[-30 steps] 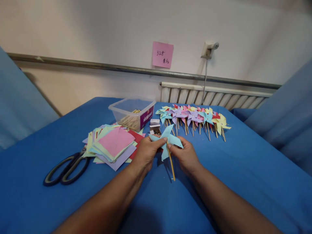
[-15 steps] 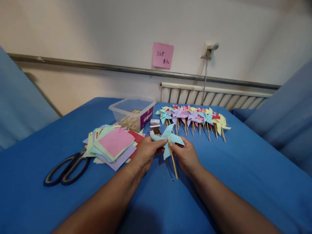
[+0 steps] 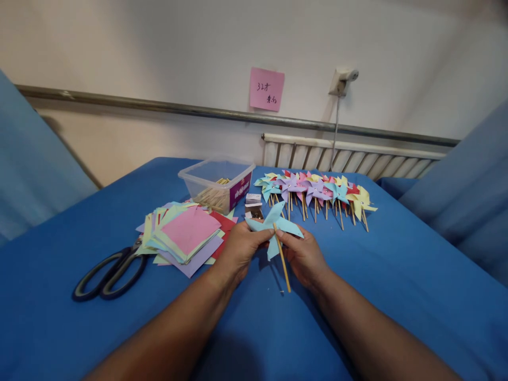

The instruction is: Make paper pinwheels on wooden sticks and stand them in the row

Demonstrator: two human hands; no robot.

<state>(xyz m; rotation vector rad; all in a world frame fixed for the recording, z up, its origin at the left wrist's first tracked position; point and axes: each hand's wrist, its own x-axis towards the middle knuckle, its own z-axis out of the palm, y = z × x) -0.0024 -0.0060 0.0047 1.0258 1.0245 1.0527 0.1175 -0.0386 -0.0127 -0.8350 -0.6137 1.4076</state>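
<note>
Closest in, two bare forearms reach forward over the blue-covered worktop point(image 3: 397, 275), and both hands meet at the centre. The left hand point(image 3: 238, 251) pinches the left blades of a light blue paper pinwheel point(image 3: 273, 226), thumb on top. The right hand point(image 3: 304, 254) closes on the thin wooden stick point(image 3: 282, 259) just below the paper head, fingers curled around it. That stick is the long axis: it runs from the pinwheel's hub down and slightly to the right, toward the person, its free lower tip hanging just above the cloth. The paper head sits at the far end, one blade pointing up and away, another out to the right.

Off to the left lie large black-handled scissors point(image 3: 107, 272), handles nearest. Just beyond them sits a loose stack of coloured paper squares point(image 3: 184, 235), pink on top. Behind the hands is a small box of metal pins point(image 3: 253, 206), and left of that a clear plastic tub holding wooden sticks point(image 3: 216, 185). Further right, a row of finished multicoloured pinwheels point(image 3: 315, 193) lies flat, sticks pointing back toward the person. On the wall beyond, a pink sticky note point(image 3: 266, 89) hangs above a metal rail point(image 3: 159, 107).
</note>
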